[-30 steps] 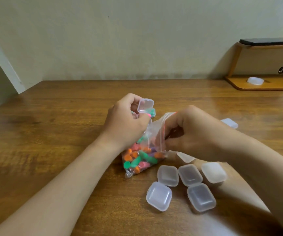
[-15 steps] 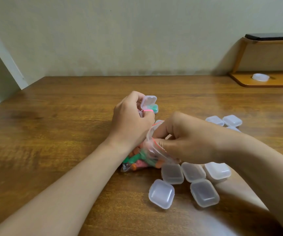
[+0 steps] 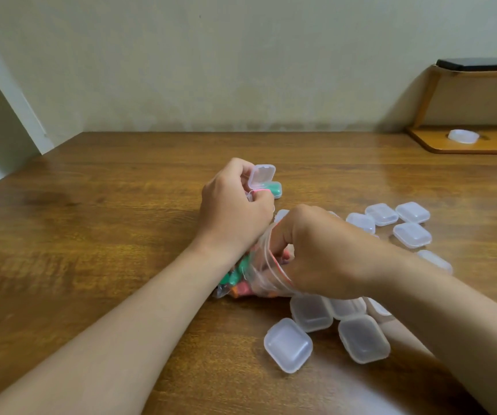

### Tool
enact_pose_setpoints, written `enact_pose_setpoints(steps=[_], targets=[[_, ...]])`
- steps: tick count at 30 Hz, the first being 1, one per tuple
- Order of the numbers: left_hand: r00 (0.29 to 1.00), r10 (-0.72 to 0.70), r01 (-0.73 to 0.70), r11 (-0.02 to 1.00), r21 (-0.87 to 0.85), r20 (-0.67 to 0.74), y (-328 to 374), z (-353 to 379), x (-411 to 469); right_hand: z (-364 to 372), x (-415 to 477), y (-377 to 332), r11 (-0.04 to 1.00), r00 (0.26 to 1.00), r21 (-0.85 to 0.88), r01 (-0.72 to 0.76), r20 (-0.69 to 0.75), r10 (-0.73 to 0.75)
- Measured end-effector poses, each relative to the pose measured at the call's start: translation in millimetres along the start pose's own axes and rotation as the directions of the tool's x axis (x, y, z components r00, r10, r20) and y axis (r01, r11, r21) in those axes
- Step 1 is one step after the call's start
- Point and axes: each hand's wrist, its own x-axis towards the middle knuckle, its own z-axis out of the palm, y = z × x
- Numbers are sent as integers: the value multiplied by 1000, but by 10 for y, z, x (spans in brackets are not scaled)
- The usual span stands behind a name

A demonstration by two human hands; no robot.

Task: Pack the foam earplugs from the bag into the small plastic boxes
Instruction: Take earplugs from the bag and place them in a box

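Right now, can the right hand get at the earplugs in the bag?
Probably yes: the right hand reaches into the open mouth of the bag, with the earplugs just beyond its fingers and nothing between. The left hand holds the open box clear of it.

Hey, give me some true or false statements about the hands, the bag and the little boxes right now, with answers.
1. The left hand holds a small box with its lid up. True.
2. That small box is empty. False: a green earplug lies in it.
3. Fingers of the right hand reach into the bag. True.
4. The nearest box is open. False: its lid is shut.
5. The bag lies on a glass table. False: the table is wooden.
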Motion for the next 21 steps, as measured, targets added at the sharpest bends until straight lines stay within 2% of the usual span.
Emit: enact_pose_setpoints(steps=[4,8,21], targets=[[1000,-13,13,1000,-4,-7,-11,2,6,23,-9,-7,996,998,-68,52,-27,-54],[999,-29,29,1000,-8,-14,-33,8,16,39,-6,14,997,996,27,68,-50,-67],[998,-56,55,998,-30,-8,-6,7,-7,72,10,49,997,997,-49,56,62,-53]])
